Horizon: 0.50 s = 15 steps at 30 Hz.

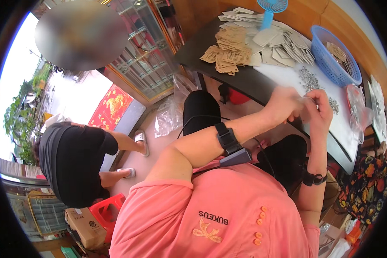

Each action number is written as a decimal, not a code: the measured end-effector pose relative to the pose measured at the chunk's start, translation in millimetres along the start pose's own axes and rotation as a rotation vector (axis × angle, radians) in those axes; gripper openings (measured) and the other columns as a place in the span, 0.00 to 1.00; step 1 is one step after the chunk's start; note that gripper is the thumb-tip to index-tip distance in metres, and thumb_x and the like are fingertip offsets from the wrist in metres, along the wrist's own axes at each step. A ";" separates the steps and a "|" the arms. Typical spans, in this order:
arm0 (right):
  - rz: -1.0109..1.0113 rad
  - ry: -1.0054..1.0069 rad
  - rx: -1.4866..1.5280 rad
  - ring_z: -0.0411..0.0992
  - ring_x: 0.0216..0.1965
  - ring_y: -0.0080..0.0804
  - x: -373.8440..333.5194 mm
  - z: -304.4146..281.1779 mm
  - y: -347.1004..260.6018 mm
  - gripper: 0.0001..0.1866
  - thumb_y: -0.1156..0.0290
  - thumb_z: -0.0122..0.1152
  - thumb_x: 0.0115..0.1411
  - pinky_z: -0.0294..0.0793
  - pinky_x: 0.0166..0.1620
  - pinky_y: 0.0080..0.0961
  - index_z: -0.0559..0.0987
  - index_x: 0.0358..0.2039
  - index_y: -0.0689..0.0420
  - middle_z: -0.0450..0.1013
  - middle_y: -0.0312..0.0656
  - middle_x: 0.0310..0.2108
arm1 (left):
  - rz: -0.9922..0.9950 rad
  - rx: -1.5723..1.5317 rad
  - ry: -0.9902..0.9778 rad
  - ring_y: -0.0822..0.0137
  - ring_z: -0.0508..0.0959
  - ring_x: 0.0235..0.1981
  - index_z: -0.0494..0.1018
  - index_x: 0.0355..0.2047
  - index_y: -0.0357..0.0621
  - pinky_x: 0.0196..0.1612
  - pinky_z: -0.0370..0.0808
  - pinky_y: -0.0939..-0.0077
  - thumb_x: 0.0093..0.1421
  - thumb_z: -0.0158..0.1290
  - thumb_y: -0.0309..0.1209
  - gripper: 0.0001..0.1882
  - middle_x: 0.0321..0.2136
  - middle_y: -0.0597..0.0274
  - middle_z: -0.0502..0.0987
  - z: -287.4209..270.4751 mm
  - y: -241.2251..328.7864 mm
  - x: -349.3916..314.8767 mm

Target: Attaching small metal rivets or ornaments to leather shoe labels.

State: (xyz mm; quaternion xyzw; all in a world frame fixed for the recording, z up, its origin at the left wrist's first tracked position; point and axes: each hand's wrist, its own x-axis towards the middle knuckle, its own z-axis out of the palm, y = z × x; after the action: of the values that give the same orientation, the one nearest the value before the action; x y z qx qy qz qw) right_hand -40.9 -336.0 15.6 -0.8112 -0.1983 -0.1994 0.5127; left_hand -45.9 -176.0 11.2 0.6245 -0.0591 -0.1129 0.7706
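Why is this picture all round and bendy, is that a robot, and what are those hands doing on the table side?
No robot here! It's a person with two bare hands. They wear a wide, bulgy camera on their head, looking down, so straight edges bend and the corners go dark. That's why you see their pink shirt from above.

The left hand and right hand meet near the table's edge. Their fingertips may be pinching something small, but it's too blurry to tell what.

On the dark table are brown cards, white cards, a blue fan and a blue basket with more brown cards inside. Tiny silvery pieces lie on a white board.

Another person in black is at the left.
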 end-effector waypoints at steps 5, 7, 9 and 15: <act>0.082 -0.003 0.243 0.66 0.34 0.16 3.1 -2.4 -5.8 0.04 0.77 0.56 0.60 0.64 0.40 0.14 0.75 0.36 0.58 0.69 0.30 0.30 | 0.573 0.356 0.205 0.67 0.73 0.18 0.72 0.25 0.33 0.24 0.69 0.71 0.51 0.59 0.25 0.07 0.17 0.53 0.75 8.9 -11.6 3.1; 0.042 -0.065 0.125 0.67 0.33 0.18 5.4 -4.7 -15.1 0.04 0.78 0.55 0.60 0.65 0.38 0.15 0.75 0.37 0.58 0.69 0.31 0.30 | 0.590 0.397 0.222 0.64 0.74 0.18 0.72 0.25 0.32 0.24 0.69 0.69 0.50 0.59 0.25 0.08 0.17 0.50 0.74 4.8 -7.4 0.9; -0.004 -0.122 0.002 0.68 0.32 0.19 6.4 -7.8 -25.5 0.04 0.78 0.54 0.60 0.65 0.37 0.16 0.75 0.37 0.59 0.69 0.32 0.29 | 0.629 0.455 0.218 0.57 0.73 0.17 0.71 0.24 0.32 0.24 0.68 0.67 0.48 0.59 0.26 0.09 0.18 0.45 0.73 -0.2 -6.6 1.4; -0.139 -0.107 -0.327 0.72 0.29 0.31 -0.1 1.9 -32.8 0.05 0.77 0.53 0.59 0.70 0.35 0.25 0.74 0.36 0.60 0.73 0.42 0.30 | 0.674 0.614 0.251 0.49 0.76 0.22 0.73 0.27 0.34 0.26 0.69 0.63 0.49 0.57 0.27 0.08 0.21 0.43 0.75 -3.3 -12.7 -4.9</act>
State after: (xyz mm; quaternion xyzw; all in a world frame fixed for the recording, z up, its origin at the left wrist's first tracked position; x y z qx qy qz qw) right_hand -58.0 -321.3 39.5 -0.8775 -0.2459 -0.2202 0.3478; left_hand -51.2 -174.1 -1.6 0.7781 -0.1958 0.2426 0.5453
